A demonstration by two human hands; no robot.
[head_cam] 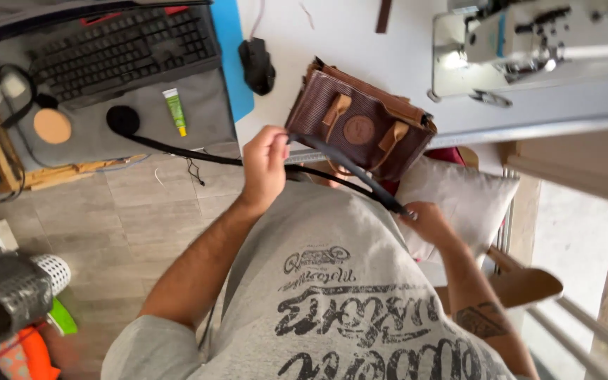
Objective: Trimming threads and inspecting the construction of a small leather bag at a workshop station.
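Grey shirt point(332, 281) fills the foreground. L hand point(263, 165) fisted on black strap point(346, 169); strap runs across to R hand point(427, 222), fingers pinched on its end. Brown bag point(360, 127) sits just beyond both hands, on table edge point(402, 53). Pillow point(466, 197) by R hand.

The strap point(346, 169) pinched between the left hand point(264, 167) and the right hand point(427, 222) looks like matt black leather or webbing. Behind it, the brown bag point(360, 127) is ribbed cloth with smooth tan leather tabs. To the right, the sewing machine point(529, 42) is glossy white metal. The floor point(142, 218) is matt wood-look tile. The near shirt point(346, 302) is soft grey cloth.
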